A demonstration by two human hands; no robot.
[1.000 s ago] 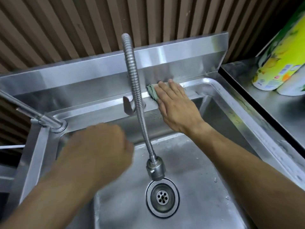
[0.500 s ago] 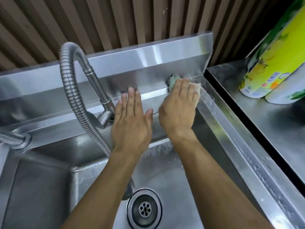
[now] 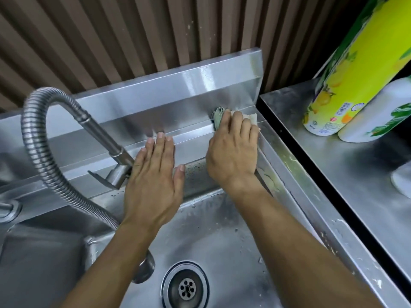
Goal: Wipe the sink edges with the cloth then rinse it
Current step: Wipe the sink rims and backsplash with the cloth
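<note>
Wiping the back edge of the sink (image 3: 289,172), in its far right corner; the rinse is not yet begun.

The right hand (image 3: 233,152) curls its fingers over the cloth (image 3: 219,116), pressing it where the ledge meets the splashback, while the left hand (image 3: 153,174) lies flat and empty just beside it. Next, by judgement, the cloth turns down the right-hand edge, then goes under the tap (image 3: 66,138). On the worktop (image 3: 333,174) right of the hands, the yellow bottle (image 3: 347,85) carries print too small to read.
</note>
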